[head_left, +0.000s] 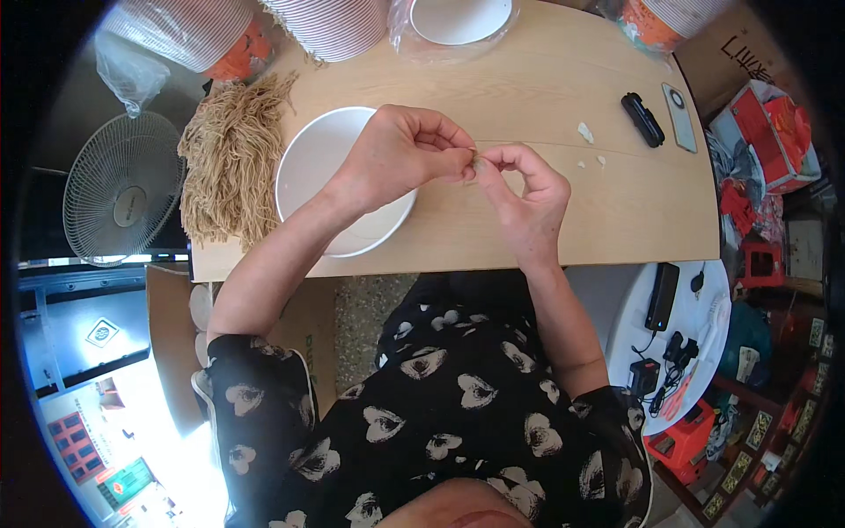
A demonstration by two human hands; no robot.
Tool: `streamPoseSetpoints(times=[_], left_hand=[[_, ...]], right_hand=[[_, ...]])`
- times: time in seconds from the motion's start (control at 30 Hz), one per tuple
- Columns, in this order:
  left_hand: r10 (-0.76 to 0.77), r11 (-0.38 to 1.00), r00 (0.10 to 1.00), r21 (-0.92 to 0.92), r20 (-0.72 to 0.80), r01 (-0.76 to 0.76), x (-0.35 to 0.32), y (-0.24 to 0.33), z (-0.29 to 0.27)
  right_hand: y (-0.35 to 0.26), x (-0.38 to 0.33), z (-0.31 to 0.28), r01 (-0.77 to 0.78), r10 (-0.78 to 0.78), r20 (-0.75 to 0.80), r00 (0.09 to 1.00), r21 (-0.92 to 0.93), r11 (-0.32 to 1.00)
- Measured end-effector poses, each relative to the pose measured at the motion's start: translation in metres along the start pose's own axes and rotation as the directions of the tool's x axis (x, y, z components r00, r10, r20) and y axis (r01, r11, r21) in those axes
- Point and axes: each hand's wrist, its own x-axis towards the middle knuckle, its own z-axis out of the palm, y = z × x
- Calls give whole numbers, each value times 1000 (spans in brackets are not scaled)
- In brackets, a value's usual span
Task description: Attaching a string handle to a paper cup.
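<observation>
My left hand (394,157) and my right hand (533,201) meet above the table, fingertips pinched together. A tiny tan bit shows between them, too small to name. Beneath my left wrist sits a round white bowl (304,176), partly covered by my forearm; the inside that shows is plain white. To the left of the bowl, a thick bundle of tan yarn-like strands (231,163) lies at the table's left edge, its loose ends hanging over.
Stacked paper bowls (330,22) and a white bowl in plastic (462,19) line the table's (528,97) far edge. White scraps (585,133), a black case (642,120) and a phone (679,116) lie at right. A fan (128,189) stands left; a white stool (629,339) holds chargers.
</observation>
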Motion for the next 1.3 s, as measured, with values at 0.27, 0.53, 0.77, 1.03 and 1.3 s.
streamPoseSetpoints(times=[0.27, 0.53, 0.77, 1.03, 1.3], left_hand=[[41, 992, 999, 115, 13, -42, 2, -9, -3], [117, 980, 992, 164, -40, -109, 0, -11, 3], [126, 981, 992, 155, -29, -120, -2, -8, 4], [107, 993, 994, 47, 32, -109, 0, -8, 1], [-12, 999, 995, -39, 99, 15, 2, 0, -7]], right_hand=[[0, -1, 2, 29, -30, -10, 1000, -27, 999], [6, 0, -3, -202, 202, 18, 979, 156, 967], [4, -1, -5, -285, 281, 58, 958, 307, 908], [-1, -6, -9, -283, 275, 71, 959, 313, 907], [-2, 7, -13, -211, 216, -7, 976, 197, 957]])
